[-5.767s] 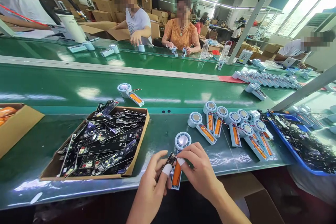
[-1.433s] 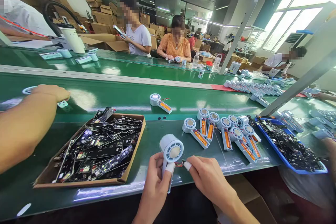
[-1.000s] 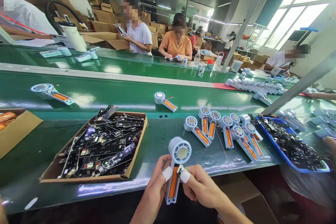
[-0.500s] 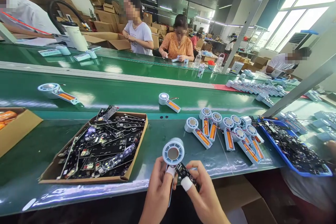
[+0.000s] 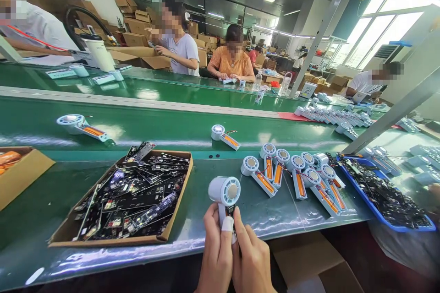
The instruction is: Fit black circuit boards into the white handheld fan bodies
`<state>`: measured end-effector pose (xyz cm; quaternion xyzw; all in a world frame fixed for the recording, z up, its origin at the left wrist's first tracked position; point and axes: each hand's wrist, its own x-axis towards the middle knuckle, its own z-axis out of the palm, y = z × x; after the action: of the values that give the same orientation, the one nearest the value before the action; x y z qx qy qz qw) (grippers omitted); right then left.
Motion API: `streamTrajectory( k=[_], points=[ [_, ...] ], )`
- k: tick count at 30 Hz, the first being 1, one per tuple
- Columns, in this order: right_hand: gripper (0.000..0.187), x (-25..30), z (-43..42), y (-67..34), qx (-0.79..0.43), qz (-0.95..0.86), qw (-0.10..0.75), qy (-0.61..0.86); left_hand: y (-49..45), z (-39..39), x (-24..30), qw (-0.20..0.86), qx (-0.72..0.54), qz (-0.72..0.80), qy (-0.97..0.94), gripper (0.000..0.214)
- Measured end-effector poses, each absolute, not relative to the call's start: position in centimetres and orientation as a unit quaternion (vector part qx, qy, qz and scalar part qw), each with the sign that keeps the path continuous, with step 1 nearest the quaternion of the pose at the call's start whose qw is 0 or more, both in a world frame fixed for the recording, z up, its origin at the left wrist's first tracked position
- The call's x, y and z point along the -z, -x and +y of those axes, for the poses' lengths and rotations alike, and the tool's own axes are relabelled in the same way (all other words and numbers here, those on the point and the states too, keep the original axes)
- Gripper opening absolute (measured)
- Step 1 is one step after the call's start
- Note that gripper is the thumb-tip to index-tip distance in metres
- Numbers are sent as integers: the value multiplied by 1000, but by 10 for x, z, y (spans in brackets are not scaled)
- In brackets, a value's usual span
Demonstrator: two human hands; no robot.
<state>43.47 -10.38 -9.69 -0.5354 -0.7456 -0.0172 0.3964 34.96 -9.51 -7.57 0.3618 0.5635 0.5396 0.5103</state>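
Note:
A light-blue handheld fan [image 5: 220, 190] with a round slotted head stands upright above the table's front edge. My left hand [image 5: 216, 247] is wrapped around its handle, the white-covered thumb lying along the handle's near side. A black circuit board [image 5: 230, 211] shows at the top of the handle, just under the head. My right hand [image 5: 252, 254] presses against that board and handle with its fingers close together. Most of the board and the lower handle are hidden behind my fingers.
A cardboard tray [image 5: 113, 241] of black circuit boards lies left. Several fans with orange batteries [image 5: 264, 182] sit right, beside a blue tray [image 5: 395, 223] of boards. Two fans [image 5: 70, 121] rest on the green conveyor [image 5: 165, 123]. People work across it.
The board has moved from beside the handle to against it. My right hand has come in next to my left, and the fan head has turned to face right.

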Motion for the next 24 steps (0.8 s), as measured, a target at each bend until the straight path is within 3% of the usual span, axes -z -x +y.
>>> streamTrajectory(
  k=[4, 9, 15, 20, 24],
  points=[
    [60, 94, -102, -436, 8, -793, 316, 520, -344, -90, 85, 528, -543, 554, -346, 46],
    [69, 100, -104, -433, 108, -802, 192, 556, -336, -87, 100, 563, -544, 537, -313, 48],
    [78, 97, -91, -425, 85, -809, 239, 531, -320, -74, 101, 566, -496, 552, -360, 55],
    [86, 109, -69, -438, 81, -806, 277, 516, -284, -76, 76, 391, -371, 586, -605, 40],
    [87, 126, -53, -446, 91, -819, 271, 497, -232, -61, 52, 20, -341, 645, -684, 44]
  ],
)
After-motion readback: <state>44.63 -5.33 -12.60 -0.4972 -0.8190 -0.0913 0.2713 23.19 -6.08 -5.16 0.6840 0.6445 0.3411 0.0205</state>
